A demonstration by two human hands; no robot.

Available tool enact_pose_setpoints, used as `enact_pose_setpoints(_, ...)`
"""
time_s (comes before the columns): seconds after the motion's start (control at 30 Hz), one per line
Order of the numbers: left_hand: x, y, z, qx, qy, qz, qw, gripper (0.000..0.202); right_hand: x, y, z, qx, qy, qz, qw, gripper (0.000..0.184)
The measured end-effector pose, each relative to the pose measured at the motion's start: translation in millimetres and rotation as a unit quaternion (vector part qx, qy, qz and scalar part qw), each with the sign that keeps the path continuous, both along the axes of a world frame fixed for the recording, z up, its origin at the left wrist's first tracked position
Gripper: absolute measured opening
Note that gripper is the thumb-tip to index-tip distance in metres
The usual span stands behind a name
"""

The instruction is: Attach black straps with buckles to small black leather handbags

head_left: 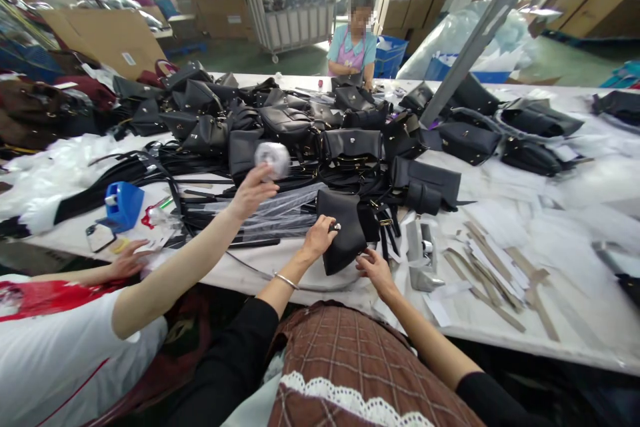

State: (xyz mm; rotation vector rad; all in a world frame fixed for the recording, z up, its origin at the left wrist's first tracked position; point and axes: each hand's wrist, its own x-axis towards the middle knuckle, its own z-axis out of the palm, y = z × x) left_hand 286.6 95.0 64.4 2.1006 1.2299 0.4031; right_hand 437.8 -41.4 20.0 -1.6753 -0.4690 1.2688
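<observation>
My left hand (pixel 320 238) is closed on a small black handbag (pixel 344 225), with its thumb and fingers by the metal clasp on the front. The handbag is tilted at the table's near edge. At its lower right corner is my right hand (pixel 376 272), fingers bent and apart, the fingertips close to or touching the bag's edge. Black straps with gold buckles (pixel 385 221) lie just right of the bag. A grey tape dispenser (pixel 423 253) stands to the right of my right hand.
A co-worker's arm (pixel 200 260) reaches in from the left, holding a blurred whitish roll (pixel 273 159). Black handbags (pixel 290 123) fill the table's middle. A blue tape dispenser (pixel 123 205) stands left; paper strips (pixel 493 267) lie right. A slanted metal post (pixel 480 33) rises from the table.
</observation>
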Motion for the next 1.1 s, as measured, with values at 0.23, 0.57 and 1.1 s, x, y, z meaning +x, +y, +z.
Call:
enact_pose_setpoints(0.23, 10, 21, -6.1, -0.048, 0.039, -0.020, 0.998, 0.016, -2, 10, 1.8, 0.032, -0.092, 0.014, 0.995, 0.038)
enact_pose_setpoints(0.57, 4, 63, -19.1, -0.212, 0.053, -0.077, 0.973, 0.009, -3, 20, 8.3, 0.074, -0.219, 0.025, 0.973, 0.030)
enact_pose_setpoints(1.1, -29, 80, -22.9, -0.336, -0.052, -0.115, 0.933, 0.014, -42, 103, 37.4, 0.046, -0.515, 0.316, 0.796, 0.016)
